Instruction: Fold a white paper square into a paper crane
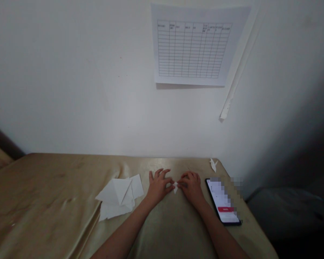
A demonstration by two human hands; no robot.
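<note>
Both forearms reach in from the bottom edge and meet near the middle of the tabletop. The left hand and right hand face each other, and each grip is pinched with thumb and forefinger on one side of the small folded paper. The other fingers of the left hand are spread and arched above the surface. The paper lies low on the tabletop between the two hands, with a white point showing below the fingertips.

It looks very light and thin. It would probably crease at once, tear if tugged, and slide easily on the glossy covering. The firmer hold is likely on the doubled edges near its corners, with fingertips only, since the single layers are limp.

Just left of the left hand lies a loose stack of paper sheets, some folded into triangles. Close beside the right wrist a phone lies face up with its screen lit. A tiny folded paper figure sits at the far right corner by the wall, where a printed grid sheet hangs.
</note>
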